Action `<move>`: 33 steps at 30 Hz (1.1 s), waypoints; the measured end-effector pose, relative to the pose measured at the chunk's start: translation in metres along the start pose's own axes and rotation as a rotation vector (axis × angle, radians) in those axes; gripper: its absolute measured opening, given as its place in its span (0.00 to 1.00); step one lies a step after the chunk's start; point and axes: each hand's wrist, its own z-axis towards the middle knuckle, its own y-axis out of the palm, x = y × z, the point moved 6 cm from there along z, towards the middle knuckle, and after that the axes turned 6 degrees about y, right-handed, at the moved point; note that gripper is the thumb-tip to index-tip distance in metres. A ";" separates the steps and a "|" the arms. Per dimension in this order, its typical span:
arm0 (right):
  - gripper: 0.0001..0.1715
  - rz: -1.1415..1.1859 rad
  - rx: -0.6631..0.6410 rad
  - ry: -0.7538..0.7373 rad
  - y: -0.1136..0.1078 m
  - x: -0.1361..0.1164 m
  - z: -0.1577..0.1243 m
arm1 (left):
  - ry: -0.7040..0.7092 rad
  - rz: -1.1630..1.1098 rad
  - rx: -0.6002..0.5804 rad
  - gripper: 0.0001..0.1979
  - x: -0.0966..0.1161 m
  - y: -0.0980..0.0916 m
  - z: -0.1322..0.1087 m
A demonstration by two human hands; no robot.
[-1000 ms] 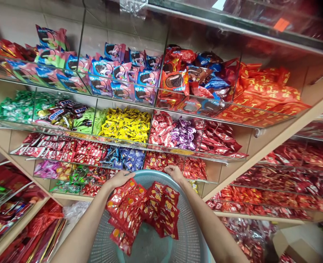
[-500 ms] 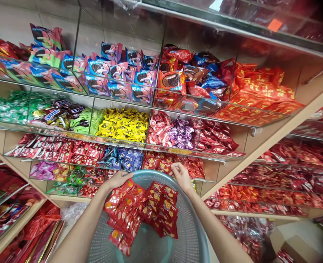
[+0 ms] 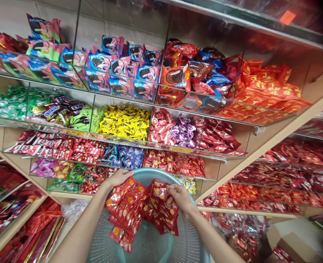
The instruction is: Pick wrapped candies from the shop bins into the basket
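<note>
A grey-green perforated basket (image 3: 198,233) fills the bottom centre, with two groups of red candy packets (image 3: 127,208) inside. My left hand (image 3: 120,178) is closed on the basket's rim at its upper left. Inside the basket's upper right, my right hand (image 3: 179,196) pinches a red packet (image 3: 159,190) above the right-hand group. Its fingertips meet at the packet's right edge.
Glass-fronted shelves (image 3: 123,137) of wrapped sweets rise just beyond the basket. More red sweets (image 3: 260,175) line shelves at the right. An open cardboard box (image 3: 298,237) sits at the lower right, and a wooden-edged bin (image 3: 15,223) at the lower left.
My right hand has moved down from the shelf edge at the rim into the basket, now with a red packet in its fingers. My left hand stays on the rim. The view has shifted slightly.
</note>
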 end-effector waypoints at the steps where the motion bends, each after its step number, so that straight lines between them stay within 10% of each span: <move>1: 0.14 -0.053 0.015 -0.005 0.000 0.001 0.001 | 0.002 0.000 -0.001 0.22 -0.001 0.000 0.001; 10: 0.16 -0.725 0.411 -0.473 -0.022 -0.073 0.019 | 0.005 0.021 0.015 0.23 -0.003 -0.002 0.001; 15: 0.11 -0.825 0.359 -0.284 0.002 -0.092 0.081 | 0.002 -0.011 0.014 0.23 0.004 0.000 -0.003; 19: 0.35 -0.949 0.333 -0.063 0.025 -0.083 0.113 | -0.008 0.012 0.016 0.23 0.010 0.001 -0.006; 33: 0.47 -0.880 0.314 0.143 0.043 -0.068 0.132 | 0.005 0.044 0.042 0.23 0.014 0.000 -0.008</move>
